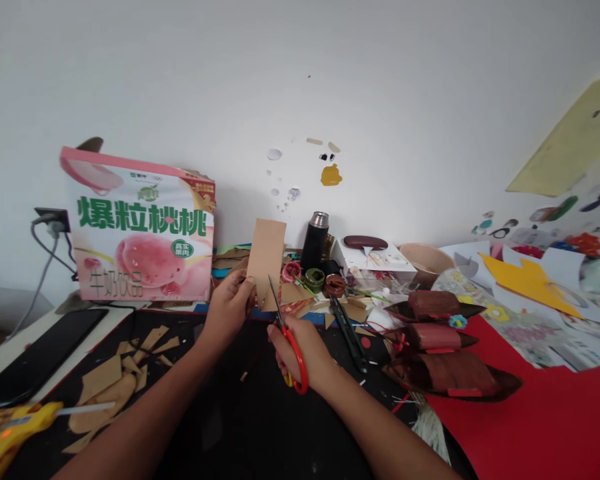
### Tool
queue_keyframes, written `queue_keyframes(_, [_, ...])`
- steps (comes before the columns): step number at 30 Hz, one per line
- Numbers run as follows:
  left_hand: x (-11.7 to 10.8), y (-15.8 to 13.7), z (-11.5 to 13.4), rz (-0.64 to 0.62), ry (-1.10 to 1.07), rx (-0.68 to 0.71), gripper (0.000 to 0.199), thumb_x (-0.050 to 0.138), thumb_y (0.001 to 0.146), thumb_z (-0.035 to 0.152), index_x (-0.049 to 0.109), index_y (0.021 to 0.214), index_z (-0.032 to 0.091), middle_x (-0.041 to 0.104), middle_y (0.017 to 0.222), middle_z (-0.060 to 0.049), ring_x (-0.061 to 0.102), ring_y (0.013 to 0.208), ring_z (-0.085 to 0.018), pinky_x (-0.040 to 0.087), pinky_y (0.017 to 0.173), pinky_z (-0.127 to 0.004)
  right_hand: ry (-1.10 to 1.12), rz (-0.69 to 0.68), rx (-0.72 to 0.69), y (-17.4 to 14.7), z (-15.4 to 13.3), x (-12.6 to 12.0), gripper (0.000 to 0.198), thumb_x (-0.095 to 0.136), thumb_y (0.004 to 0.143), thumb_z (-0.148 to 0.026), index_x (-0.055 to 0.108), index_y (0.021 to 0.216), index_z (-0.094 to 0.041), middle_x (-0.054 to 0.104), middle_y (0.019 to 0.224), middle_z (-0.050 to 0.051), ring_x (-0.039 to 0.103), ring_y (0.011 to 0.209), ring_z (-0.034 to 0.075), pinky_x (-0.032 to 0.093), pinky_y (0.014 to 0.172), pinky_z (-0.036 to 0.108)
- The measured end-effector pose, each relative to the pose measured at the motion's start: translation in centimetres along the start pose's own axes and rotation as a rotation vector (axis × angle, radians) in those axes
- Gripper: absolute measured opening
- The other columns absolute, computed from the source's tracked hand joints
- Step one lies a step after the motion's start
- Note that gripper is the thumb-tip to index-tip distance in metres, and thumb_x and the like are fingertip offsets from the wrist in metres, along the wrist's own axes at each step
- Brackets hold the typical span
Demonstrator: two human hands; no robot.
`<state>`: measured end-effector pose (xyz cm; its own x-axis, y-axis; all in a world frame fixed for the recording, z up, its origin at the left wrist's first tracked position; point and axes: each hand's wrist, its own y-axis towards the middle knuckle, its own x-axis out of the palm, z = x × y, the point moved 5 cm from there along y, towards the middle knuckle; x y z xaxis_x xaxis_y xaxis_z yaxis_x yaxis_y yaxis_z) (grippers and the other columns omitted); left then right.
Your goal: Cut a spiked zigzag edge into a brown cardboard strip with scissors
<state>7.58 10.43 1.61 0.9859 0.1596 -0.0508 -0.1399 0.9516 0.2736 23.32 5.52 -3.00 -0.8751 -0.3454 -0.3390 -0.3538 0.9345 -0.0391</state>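
Note:
Upright over the black table mat stands a strip of brown cardboard [267, 257]. My left hand [230, 300] pinches it at its lower left edge. In my right hand [300, 350] is a pair of scissors [299, 363] with red handles, the fingers closed round the loops. The blades point up and lie against the lower part of the cardboard; whether they have cut into it I cannot tell. Behind the hands are small open paint pots, among them a green one [315, 279] and a brown one [335, 285].
Cardboard scraps [103, 379] and a yellow glue gun [17, 430] lie at left, by a black phone [40, 353]. A drink carton [140, 230] stands behind. Right are a utility knife [349, 337], brown model boats [450, 375] and red paper [545, 420]. A black flask [315, 243] stands against the wall.

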Motion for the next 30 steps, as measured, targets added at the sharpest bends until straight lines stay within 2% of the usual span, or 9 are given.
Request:
queue_keyframes(5, [-0.1,0.0,0.0,-0.006,0.003,0.001,0.027,0.06,0.092,0.043,0.053,0.075,0.022,0.045,0.052,0.008,0.037,0.043,-0.01,0.031,0.043,-0.022,-0.006,-0.014,-0.052,0.1,0.0,-0.2,0.029,0.058,0.103,-0.045,0.058,0.088,-0.021,0.064,0.057,-0.002,0.065,0.049,0.016,0.048,0.048,0.02])
queue_keyframes(10, [0.1,-0.1,-0.2,-0.032,0.007,-0.025,0.028,0.06,0.089,0.049,0.056,0.082,0.022,0.045,0.052,0.008,0.038,0.044,-0.011,0.03,0.043,-0.023,0.052,-0.051,-0.087,0.4,1.0,0.1,0.037,0.057,0.103,-0.056,0.059,0.098,-0.02,0.069,0.063,0.0,0.07,0.055,0.016,0.052,0.054,0.021])
queue_keyframes(14, [0.3,-0.1,-0.5,-0.042,-0.008,-0.027,0.029,0.061,0.089,0.05,0.057,0.084,0.021,0.046,0.054,0.008,0.039,0.046,-0.011,0.031,0.044,-0.023,0.091,-0.039,-0.064,0.5,1.2,0.2,0.041,0.057,0.102,-0.061,0.056,0.094,-0.021,0.063,0.057,-0.004,0.063,0.046,0.015,0.048,0.045,0.02])
queue_keyframes(17, [0.5,-0.2,-0.4,-0.033,-0.019,0.003,0.028,0.06,0.09,0.048,0.054,0.079,0.023,0.046,0.053,0.008,0.039,0.045,-0.011,0.032,0.045,-0.024,0.084,-0.003,-0.063,0.4,1.0,0.2,0.038,0.056,0.103,-0.057,0.054,0.087,-0.022,0.056,0.053,-0.005,0.056,0.04,0.013,0.042,0.039,0.019])
queue_keyframes(22, [0.7,-0.3,0.0,-0.046,-0.031,0.027,0.029,0.06,0.09,0.047,0.051,0.076,0.023,0.046,0.052,0.008,0.039,0.044,-0.011,0.033,0.045,-0.024,0.091,0.021,-0.02,0.4,1.1,0.4,0.029,0.052,0.104,-0.047,0.054,0.088,-0.023,0.053,0.051,-0.006,0.052,0.037,0.013,0.04,0.035,0.02])
queue_keyframes(30, [0.5,-0.3,0.0,-0.02,0.008,0.028,0.026,0.061,0.089,0.044,0.054,0.077,0.022,0.047,0.053,0.007,0.042,0.048,-0.012,0.035,0.048,-0.024,0.054,0.033,-0.02,0.4,1.5,0.5,0.03,0.047,0.105,-0.047,0.053,0.087,-0.023,0.051,0.051,-0.006,0.052,0.038,0.013,0.038,0.038,0.02])
